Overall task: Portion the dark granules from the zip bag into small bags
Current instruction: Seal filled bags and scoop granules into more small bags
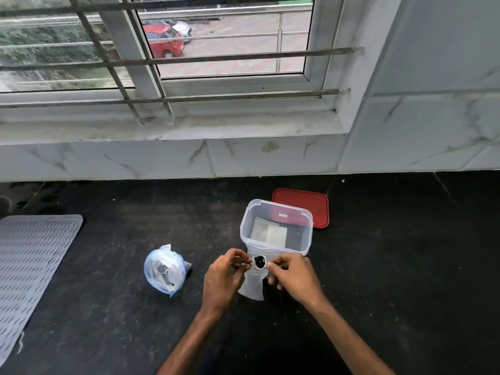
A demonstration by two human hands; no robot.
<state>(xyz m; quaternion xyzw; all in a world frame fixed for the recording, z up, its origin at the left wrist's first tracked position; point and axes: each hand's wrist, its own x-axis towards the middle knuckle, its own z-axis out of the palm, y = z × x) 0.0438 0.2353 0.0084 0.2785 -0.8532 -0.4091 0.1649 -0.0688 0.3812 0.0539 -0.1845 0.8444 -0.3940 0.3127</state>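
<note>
1. Pinching the top of a small clear bag (253,286) from both sides, the left hand (226,276) and the right hand (293,277) curl fingers and thumbs onto its rim, in the lower middle of the frame.
2. The bag's mouth is drawn into a small round opening with a bluish edge, and a dark clump of granules (260,263) shows in it.
3. Below the hands, the rest of the bag hangs flat, pale and see-through, above the black counter (378,266).
4. Just behind the hands stands an open clear plastic box (307,234). Whether it touches the bag cannot be told. A flat packet (273,234), part pale and part dark, lies on its floor.
5. A red lid (311,205) lies flat behind the box to the right, partly hidden by it.
6. Left of the hands and apart from them, a crumpled bundle of clear plastic (165,272) with a blue edge sits on the counter.
7. A grey ribbed mat (32,253) lies at the far left edge.
8. Across the top are marble wall tiles (419,136) and a barred window (235,41), with a red car (163,40) outside.
</note>
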